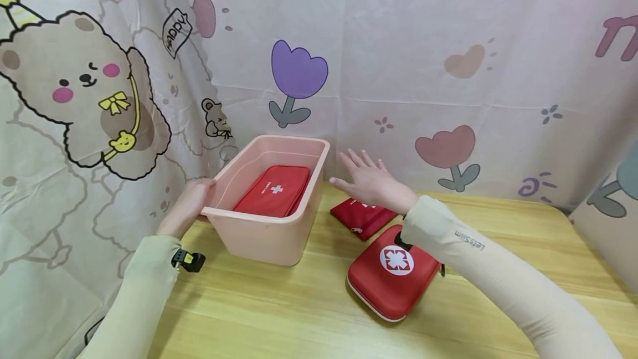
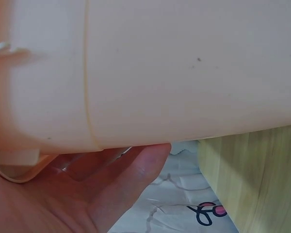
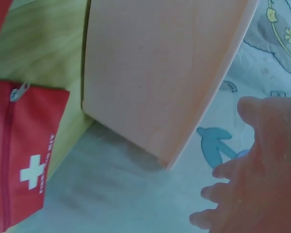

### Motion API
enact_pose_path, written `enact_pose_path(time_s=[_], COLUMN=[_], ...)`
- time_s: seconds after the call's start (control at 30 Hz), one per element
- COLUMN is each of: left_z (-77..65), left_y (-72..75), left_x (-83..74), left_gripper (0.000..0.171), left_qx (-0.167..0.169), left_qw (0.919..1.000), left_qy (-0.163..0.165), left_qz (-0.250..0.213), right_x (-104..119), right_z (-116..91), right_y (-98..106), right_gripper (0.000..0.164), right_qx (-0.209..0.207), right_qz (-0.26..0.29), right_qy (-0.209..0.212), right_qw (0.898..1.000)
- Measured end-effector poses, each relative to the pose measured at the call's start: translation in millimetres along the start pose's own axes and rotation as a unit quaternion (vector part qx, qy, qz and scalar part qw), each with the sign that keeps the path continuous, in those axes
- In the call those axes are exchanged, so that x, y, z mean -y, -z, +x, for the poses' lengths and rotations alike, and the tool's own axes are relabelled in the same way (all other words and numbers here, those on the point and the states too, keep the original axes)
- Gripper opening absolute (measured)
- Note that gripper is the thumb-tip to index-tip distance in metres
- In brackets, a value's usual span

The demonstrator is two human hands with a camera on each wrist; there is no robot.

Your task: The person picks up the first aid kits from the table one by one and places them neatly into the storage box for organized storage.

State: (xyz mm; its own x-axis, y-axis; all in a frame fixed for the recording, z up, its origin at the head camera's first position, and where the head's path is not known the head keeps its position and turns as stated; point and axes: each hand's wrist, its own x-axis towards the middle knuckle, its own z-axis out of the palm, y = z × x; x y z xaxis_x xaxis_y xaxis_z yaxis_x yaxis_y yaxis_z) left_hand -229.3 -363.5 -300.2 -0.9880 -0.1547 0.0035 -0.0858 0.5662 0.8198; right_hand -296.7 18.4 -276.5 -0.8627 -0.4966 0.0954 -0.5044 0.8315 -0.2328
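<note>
My left hand [image 1: 186, 204] grips the left side of a pink plastic bin [image 1: 266, 240] at its rim. In the left wrist view, fingers [image 2: 136, 167] pass against the bin's outer wall, their ends partly hidden. A red first aid pouch [image 1: 274, 193] with a white cross lies inside the bin. To the bin's right, my right hand [image 1: 371, 181] hovers with fingers spread and holds nothing. Beneath it, a smaller red first aid kit pouch [image 1: 361, 219] with a zipper lies on the table, partly covered by the hand in the head view.
A red hard-shell first aid case [image 1: 381, 287] with a white round emblem lies on the wooden table [image 1: 259, 314], under my right wrist in the head view. A printed curtain [image 1: 359, 71] hangs behind the table and along its left side.
</note>
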Motion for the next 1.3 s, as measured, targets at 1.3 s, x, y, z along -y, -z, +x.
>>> enact_pose_path(time_s=[1.3], left_z=[-1.0], left_y=[0.9], left_x=[3.1], left_gripper=[0.061], left_qx=[0.008], left_qw=[0.9999], left_qy=[-0.012], left_qz=[0.000], right_x=[-87], right_z=[-87], right_y=[-13], right_gripper=[0.079], right_qx=[-0.053], right_qz=[0.050], right_qy=[-0.042], right_qw=[0.996])
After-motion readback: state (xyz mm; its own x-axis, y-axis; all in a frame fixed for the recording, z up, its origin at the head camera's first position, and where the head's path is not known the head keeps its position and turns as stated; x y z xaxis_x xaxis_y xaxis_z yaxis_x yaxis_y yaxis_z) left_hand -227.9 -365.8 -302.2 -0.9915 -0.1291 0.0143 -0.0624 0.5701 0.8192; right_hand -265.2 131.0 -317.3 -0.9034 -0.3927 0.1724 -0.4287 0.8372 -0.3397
